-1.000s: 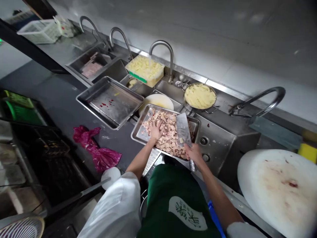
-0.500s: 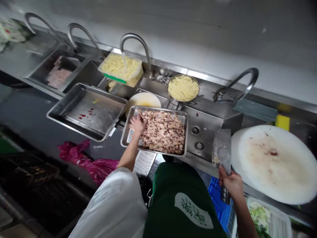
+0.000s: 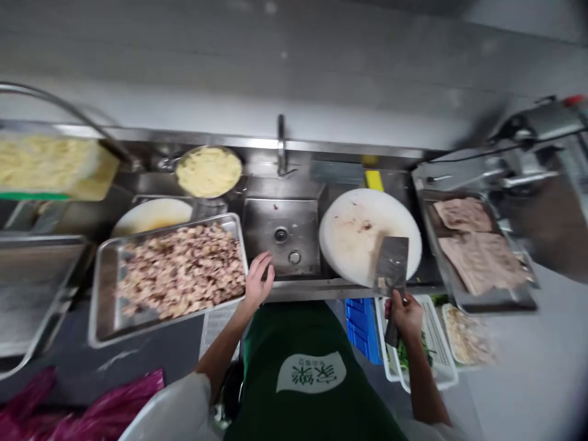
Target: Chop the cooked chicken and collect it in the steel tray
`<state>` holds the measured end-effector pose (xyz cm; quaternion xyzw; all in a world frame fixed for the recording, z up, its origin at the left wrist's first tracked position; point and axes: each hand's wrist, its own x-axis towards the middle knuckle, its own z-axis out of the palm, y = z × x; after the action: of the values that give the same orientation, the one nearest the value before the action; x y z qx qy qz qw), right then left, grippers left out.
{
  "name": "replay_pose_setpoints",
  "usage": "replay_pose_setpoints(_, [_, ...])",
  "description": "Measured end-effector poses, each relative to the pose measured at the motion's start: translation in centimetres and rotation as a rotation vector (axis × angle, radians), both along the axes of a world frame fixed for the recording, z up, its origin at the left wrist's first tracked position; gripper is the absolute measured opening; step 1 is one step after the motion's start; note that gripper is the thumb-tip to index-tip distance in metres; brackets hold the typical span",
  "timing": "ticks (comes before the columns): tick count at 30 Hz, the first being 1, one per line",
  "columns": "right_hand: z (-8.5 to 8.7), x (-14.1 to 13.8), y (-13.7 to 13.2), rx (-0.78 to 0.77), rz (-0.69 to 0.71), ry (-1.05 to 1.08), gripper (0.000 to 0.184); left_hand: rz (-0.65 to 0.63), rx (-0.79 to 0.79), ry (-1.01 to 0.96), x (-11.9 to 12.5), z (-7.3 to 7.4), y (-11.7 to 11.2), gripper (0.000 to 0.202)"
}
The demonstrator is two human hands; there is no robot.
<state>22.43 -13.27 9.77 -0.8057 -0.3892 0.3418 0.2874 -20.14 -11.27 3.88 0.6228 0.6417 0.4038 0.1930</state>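
Observation:
My right hand (image 3: 405,315) is wrapped round the handle of a broad cleaver (image 3: 392,260), whose blade overlaps the near edge of a round white chopping board (image 3: 351,226). Dark bits and a stain mark the board. My left hand (image 3: 260,280) has its fingers extended beside the right edge of a metal tray (image 3: 108,288); whether it touches the rim I cannot tell. Chopped pinkish meat (image 3: 184,269) is heaped in that tray. Between the tray and the board lies a steel sink (image 3: 303,223) with two drain openings.
Pale yellow strips fill a round bowl (image 3: 209,171) and a tub (image 3: 46,165). At the right, slabs of meat (image 3: 482,251) lie in another tray beside a machine (image 3: 528,141). White baskets (image 3: 441,343) and a blue crate (image 3: 362,327) stand below the counter. A tap (image 3: 281,144) rises behind the sink.
My view has swung right, bringing the meat slabs and machine into sight. My left hand has come out of the chopped meat to the tray's right side. The cleaver stays in my right hand.

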Motion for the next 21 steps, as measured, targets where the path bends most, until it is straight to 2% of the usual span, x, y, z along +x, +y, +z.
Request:
replay_pose_setpoints(4, [-1.4, 4.8, -0.2, -0.041, -0.08, 0.076, 0.049, -0.181, -0.04, -0.039, 10.5, -1.1, 8.1, 0.039])
replay_pose_setpoints(7, [-2.7, 7.2, -1.1, -0.083, -0.11, 0.151, 0.046, -0.312, -0.131, 0.029, 17.9, -2.2, 12.6, 0.044])
replay_pose_setpoints(10, [-4.0, 8.5, -1.8, -0.108, -0.117, 0.216, 0.045, -0.433, -0.132, 0.123, 24.2, -2.9, 16.9, 0.048])
replay_pose_setpoints(12, [-4.8, 9.1, -1.8, -0.13, -0.138, 0.288, 0.045, -0.556, -0.129, 0.205, 27.5, -3.1, 19.9, 0.045])
replay_pose_setpoints(15, [-5.8, 9.8, -1.3, -0.16, -0.181, 0.396, 0.047, -0.737, -0.169, 0.301, 30.6, -3.1, 23.6, 0.032])
replay_pose_setpoints(17, [-6.2, 10.1, -0.7, -0.167, -0.207, 0.418, 0.047, -0.798, -0.183, 0.302, 31.1, -3.0, 24.7, 0.026])
replay_pose_setpoints(19, [-6.3, 9.9, -0.1, -0.16, -0.212, 0.415, 0.045, -0.797, -0.181, 0.241, 30.5, -2.8, 24.4, 0.022])
replay_pose_setpoints(21, [-6.2, 9.3, 0.7, -0.144, -0.192, 0.385, 0.043, -0.72, -0.207, 0.121, 29.3, -2.5, 22.7, 0.021])
